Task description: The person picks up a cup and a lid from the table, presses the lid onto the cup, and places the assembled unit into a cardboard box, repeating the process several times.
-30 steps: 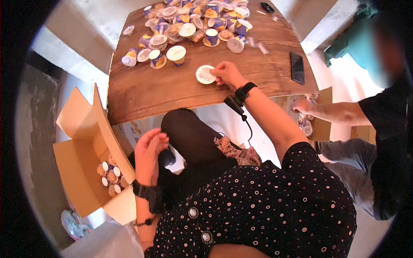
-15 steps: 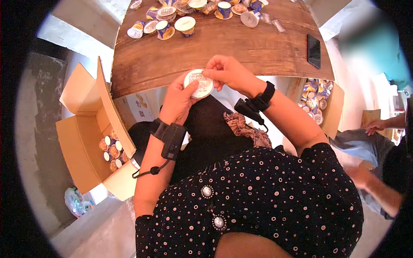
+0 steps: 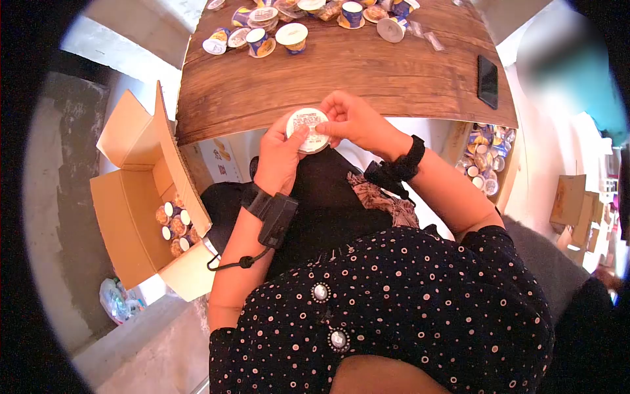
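A round container with a white printed lid [image 3: 307,131] is held in front of the table's near edge, its lid facing up at me. My left hand [image 3: 281,155] grips it from the left, with the thumb over the lid. At its right edge, the closed fingers of my right hand [image 3: 349,121] pinch the rim. What is under the lid is hidden by my hands. Several blue and yellow cups with white lids, one of them a white-topped cup [image 3: 292,37], stand and lie at the far side of the wooden table [image 3: 262,90].
An open cardboard box [image 3: 128,217] with several cups stands at the left. Another box [image 3: 511,177], filled with cups and packs, is at the right under the table edge. A black phone [image 3: 487,81] lies on the table's right. A person in teal [image 3: 590,79] is at the upper right.
The view has shifted slightly. My right fingers have slid a little down the lid's right side. The other person's hands at the right have moved mostly out of sight, showing cardboard boxes there.
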`<action>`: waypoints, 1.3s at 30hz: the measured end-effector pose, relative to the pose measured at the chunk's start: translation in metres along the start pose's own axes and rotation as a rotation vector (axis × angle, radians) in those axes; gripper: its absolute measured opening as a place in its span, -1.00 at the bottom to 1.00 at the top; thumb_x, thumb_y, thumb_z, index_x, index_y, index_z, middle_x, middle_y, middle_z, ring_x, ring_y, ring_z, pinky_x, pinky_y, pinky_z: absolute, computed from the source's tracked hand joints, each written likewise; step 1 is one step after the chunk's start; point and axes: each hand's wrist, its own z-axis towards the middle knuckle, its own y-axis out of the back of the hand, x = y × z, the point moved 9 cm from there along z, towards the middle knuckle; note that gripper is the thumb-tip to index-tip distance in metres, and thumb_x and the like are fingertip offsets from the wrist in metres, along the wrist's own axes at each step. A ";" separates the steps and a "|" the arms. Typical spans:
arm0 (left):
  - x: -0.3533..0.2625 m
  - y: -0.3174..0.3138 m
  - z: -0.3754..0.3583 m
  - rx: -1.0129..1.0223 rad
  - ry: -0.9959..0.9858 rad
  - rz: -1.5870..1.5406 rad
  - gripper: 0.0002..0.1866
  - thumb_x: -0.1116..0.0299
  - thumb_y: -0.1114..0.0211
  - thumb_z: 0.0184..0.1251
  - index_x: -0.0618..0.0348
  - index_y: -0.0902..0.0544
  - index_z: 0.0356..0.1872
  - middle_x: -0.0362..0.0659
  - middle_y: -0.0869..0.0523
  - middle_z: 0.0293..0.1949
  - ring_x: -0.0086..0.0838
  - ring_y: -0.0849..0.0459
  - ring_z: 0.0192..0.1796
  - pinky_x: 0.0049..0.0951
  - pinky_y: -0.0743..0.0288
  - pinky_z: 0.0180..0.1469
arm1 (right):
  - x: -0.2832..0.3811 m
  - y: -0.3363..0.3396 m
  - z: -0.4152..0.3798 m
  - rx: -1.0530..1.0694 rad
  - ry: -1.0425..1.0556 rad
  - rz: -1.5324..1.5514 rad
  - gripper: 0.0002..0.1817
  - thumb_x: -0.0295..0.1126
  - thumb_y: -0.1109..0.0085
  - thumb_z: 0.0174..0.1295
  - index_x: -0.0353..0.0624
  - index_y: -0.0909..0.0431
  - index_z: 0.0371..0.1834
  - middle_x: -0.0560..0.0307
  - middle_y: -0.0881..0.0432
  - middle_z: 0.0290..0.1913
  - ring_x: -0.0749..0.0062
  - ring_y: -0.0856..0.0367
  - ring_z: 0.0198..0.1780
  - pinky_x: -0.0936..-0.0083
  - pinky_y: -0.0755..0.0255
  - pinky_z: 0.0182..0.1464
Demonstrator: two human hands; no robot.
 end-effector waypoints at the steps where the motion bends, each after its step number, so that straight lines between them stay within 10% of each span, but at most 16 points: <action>1: 0.001 0.001 0.000 -0.001 0.000 0.000 -0.69 0.48 -0.09 0.35 0.30 -0.46 0.09 -0.09 -0.64 -0.08 -0.41 -0.64 -0.06 -0.39 -0.55 0.02 | -0.001 0.000 0.000 0.001 0.000 0.000 -0.71 -0.47 -0.25 0.16 -0.26 -0.37 -0.12 0.18 -0.55 -0.38 0.61 -0.55 -0.42 0.67 -0.50 -0.42; 19: -0.011 0.017 0.014 -0.095 -0.034 -0.146 -0.67 0.56 -0.05 0.35 0.33 -0.42 0.12 -0.08 -0.61 -0.05 -0.43 -0.63 -0.06 -0.42 -0.58 -0.01 | 0.007 0.012 0.051 0.039 0.058 -0.041 -0.62 -0.38 -0.17 0.22 -0.25 -0.37 0.08 0.11 -0.58 -0.13 0.55 -0.57 -0.32 0.61 -0.51 -0.38; 21: -0.006 0.021 0.017 -0.085 -0.007 -0.159 -0.66 0.55 -0.06 0.35 0.33 -0.41 0.14 -0.07 -0.61 -0.04 -0.41 -0.63 -0.05 -0.38 -0.58 0.00 | 0.040 0.054 0.077 -0.301 0.469 -0.520 -0.66 -0.36 -0.15 0.24 -0.25 -0.42 0.04 0.10 -0.58 -0.16 0.55 -0.57 -0.36 0.61 -0.50 -0.40; 27: -0.005 0.024 0.016 -0.117 -0.012 -0.157 -0.64 0.52 -0.07 0.34 0.30 -0.39 0.16 -0.07 -0.61 -0.04 -0.36 -0.63 -0.03 -0.28 -0.59 -0.01 | 0.036 0.117 0.169 -0.542 0.155 -0.283 -0.70 -0.37 -0.20 0.16 -0.36 -0.45 -0.15 -0.03 -0.62 -0.29 0.40 -0.64 -0.41 0.48 -0.56 -0.45; 39: -0.018 0.047 0.025 -0.118 -0.056 -0.283 -0.68 0.47 -0.07 0.37 0.27 -0.44 0.11 -0.09 -0.61 -0.02 -0.38 -0.64 -0.04 -0.30 -0.59 -0.03 | -0.022 0.066 0.115 -0.226 -0.174 0.063 -0.76 -0.44 -0.18 0.19 -0.37 -0.39 -0.21 0.01 -0.56 -0.39 0.41 -0.61 -0.48 0.49 -0.60 -0.51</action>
